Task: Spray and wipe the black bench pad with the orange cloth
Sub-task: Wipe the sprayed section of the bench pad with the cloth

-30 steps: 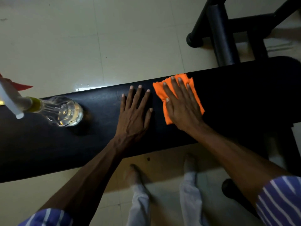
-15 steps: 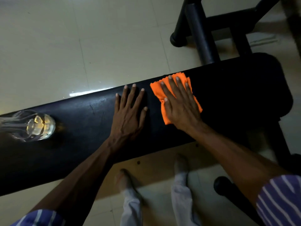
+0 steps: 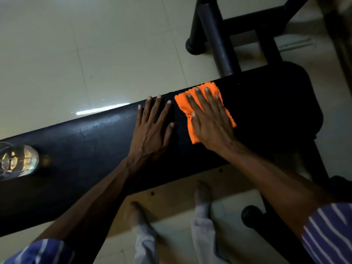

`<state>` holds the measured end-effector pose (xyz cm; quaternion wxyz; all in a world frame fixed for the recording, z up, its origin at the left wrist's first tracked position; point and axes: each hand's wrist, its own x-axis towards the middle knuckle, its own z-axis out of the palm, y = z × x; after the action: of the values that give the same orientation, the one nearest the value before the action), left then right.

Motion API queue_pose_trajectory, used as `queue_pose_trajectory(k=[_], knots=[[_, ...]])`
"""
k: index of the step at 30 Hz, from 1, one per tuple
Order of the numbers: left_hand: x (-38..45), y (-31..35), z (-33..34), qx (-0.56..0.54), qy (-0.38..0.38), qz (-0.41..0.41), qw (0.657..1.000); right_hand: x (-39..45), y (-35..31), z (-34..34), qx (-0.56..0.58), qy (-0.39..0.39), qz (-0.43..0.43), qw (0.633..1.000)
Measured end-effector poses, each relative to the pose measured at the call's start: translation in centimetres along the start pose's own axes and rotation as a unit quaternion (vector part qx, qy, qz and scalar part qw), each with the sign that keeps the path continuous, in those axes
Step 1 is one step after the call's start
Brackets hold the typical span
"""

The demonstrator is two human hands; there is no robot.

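The black bench pad runs across the view from lower left to upper right. My right hand lies flat, fingers spread, pressing the folded orange cloth onto the pad near its far edge. Just left of the cloth, my left hand rests flat on the bare pad with fingers apart and holds nothing. A clear spray bottle with liquid stands on the pad at the far left; its head is cut off by the frame edge.
Black frame tubes and a foot of the bench stand on the pale tiled floor behind the pad. Another black frame foot sits at lower right. My feet are on the floor under the pad's near edge.
The view has shifted right, so the spray bottle slid toward the left edge and its head left the frame. My right hand and the cloth moved slightly right along the pad; the left hand stayed flat.
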<state>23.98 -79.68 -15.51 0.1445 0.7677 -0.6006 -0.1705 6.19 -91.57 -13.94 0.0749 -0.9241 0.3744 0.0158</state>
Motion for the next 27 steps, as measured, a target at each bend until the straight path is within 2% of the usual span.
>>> queue_pose_trajectory(k=[3, 7, 10, 13, 15, 16, 22, 27], knots=[[1.5, 1.6, 0.4, -0.002, 0.0, 0.009, 1.0, 1.8, 4.0, -0.8, -0.019, -0.018, -0.015, 1.0], [3.1, 3.4, 1.3, 0.0, 0.003, 0.024, 1.0, 4.7, 8.8, -2.2, -0.003, 0.016, 0.103, 0.995], [4.1, 4.6, 2.2, -0.003, 0.0, 0.031, 1.0, 4.1, 7.0, -2.0, 0.025, 0.049, 0.153, 0.987], [5.1, 6.0, 2.7, -0.001, -0.006, 0.034, 0.999, 1.1, 6.5, -1.6, 0.025, 0.027, 0.072, 0.997], [5.8, 6.8, 2.9, 0.004, -0.008, 0.043, 0.999, 0.6, 9.7, -2.3, -0.02, -0.009, 0.007, 1.0], [6.2, 7.0, 3.0, 0.006, -0.01, 0.045, 0.999, 0.8, 11.7, -2.8, -0.041, -0.015, 0.002, 0.999], [8.4, 9.0, 3.9, 0.017, -0.017, 0.051, 0.998, 2.9, 21.9, -4.6, -0.039, 0.014, 0.194, 0.98], [10.0, 11.6, 4.7, 0.012, -0.024, 0.064, 0.998, 2.2, 19.7, -3.6, -0.021, 0.051, 0.217, 0.975]])
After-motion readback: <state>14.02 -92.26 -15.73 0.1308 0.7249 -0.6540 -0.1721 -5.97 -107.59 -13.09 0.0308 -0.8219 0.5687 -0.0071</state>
